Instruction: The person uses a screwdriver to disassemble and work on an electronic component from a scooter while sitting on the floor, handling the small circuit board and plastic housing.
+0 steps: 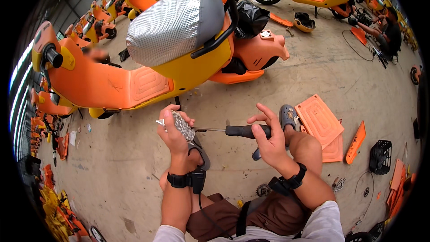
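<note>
My left hand (173, 135) is closed round a silver metal part (183, 126) with a raised, knobbly tread, which looks like a foot peg. A screwdriver (245, 131) with a black handle lies level between my hands, its thin shaft reaching the metal part. Whether the tip sits in a screw is too small to tell. My right hand (272, 142) has the handle's end against the thumb and palm, with the upper fingers loosely raised off it.
An orange and yellow scooter (150, 86) with a silver seat cover (172, 22) stands ahead. Orange panels (320, 118), an orange strip (355, 142) and a black basket (380, 157) lie on the right. A gear (263, 190) is near my legs. Another person (389, 33) sits far right.
</note>
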`<state>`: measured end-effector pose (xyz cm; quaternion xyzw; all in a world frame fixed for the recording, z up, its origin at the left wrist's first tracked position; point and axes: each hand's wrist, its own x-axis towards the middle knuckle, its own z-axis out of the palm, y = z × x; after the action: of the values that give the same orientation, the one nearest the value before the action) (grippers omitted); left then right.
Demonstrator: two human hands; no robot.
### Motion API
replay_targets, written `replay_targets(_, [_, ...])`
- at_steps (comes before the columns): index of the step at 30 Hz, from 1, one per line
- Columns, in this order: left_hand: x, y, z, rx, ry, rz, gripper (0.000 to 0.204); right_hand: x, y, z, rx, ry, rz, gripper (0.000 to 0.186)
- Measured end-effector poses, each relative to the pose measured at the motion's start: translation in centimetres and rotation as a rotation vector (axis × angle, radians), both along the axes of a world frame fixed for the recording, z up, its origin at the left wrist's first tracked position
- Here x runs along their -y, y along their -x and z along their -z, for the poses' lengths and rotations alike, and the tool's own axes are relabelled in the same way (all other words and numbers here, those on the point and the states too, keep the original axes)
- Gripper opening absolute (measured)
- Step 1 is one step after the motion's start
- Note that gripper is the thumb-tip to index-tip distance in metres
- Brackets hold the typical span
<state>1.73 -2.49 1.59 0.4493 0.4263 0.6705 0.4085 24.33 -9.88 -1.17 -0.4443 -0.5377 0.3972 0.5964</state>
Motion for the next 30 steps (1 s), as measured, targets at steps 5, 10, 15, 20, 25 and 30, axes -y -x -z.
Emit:
replay_targets(5, [0.0, -0.1, 0.0, 0.000, -0.005, 0.001, 0.040, 0.3, 0.4, -1.0, 0.030, -0.050, 0.061, 0.062])
replay_targets(10, [0.0, -0.1, 0.0, -0.002, -0.004, -0.003, 0.040, 0.2, 0.0, -0.8, -0.140, 0.125, -0.044, 0.063])
replay_targets(15, [0.0, -0.1, 0.2, -0.032, -0.013, 0.000, 0.040, -0.1, 0.0, -0.8, 0.159, -0.120, 0.096, 0.061])
replay_targets(20, [0.1, 0.0, 0.0, -0.001, -0.003, -0.006, 0.041, 0.4, -0.3, -1.8, -0.161, 0.195, -0.070, 0.059])
replay_targets(25, [0.0, -0.2, 0.0, -0.027, -0.011, 0.005, 0.040, -0.4, -0.2, 0.0, 0.229, -0.166, 0.104, 0.054])
replay_targets(30, [0.1, -0.1, 0.1, -0.013, -0.006, 0.012, 0.040, 0.1, -0.3, -1.0, -0.151, 0.174, -0.025, 0.056])
